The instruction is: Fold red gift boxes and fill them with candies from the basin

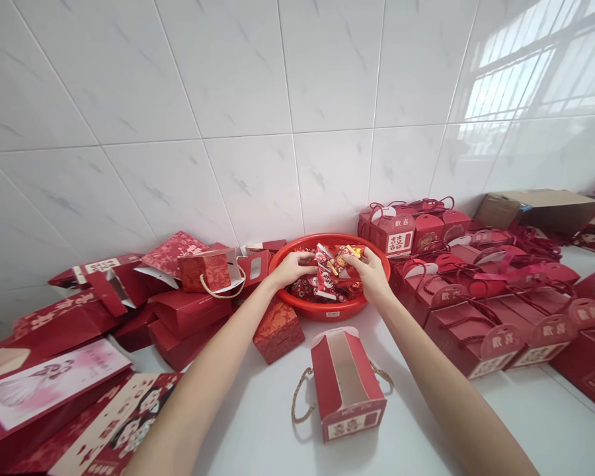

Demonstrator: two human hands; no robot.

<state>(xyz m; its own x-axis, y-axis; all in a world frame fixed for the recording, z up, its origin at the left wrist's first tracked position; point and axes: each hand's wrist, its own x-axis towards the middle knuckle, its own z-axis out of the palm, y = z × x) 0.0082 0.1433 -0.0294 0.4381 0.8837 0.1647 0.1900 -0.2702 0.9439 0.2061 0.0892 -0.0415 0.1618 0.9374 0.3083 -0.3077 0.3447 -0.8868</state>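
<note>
Both my hands are over a red plastic basin (305, 305) filled with wrapped candies. My left hand (292, 268) is closed at the basin's left side, its fingers on a red-and-white candy packet (326, 284). On the right, my right hand (371, 272) pinches a red-and-gold wrapped candy (346, 259); the thumb partly hides it. In front of the basin an open red gift box (350, 413) rests on the white table, its top flaps apart. Rope handles hang from both its sides.
Folded and unfolded red boxes (188, 314) are heaped on the left, with a patterned box (277, 330) by the basin. Rows of closed gift boxes (476, 340) with cord handles fill the right. A cardboard box (540, 208) stands farther back, and a tiled wall (248, 178) rises behind.
</note>
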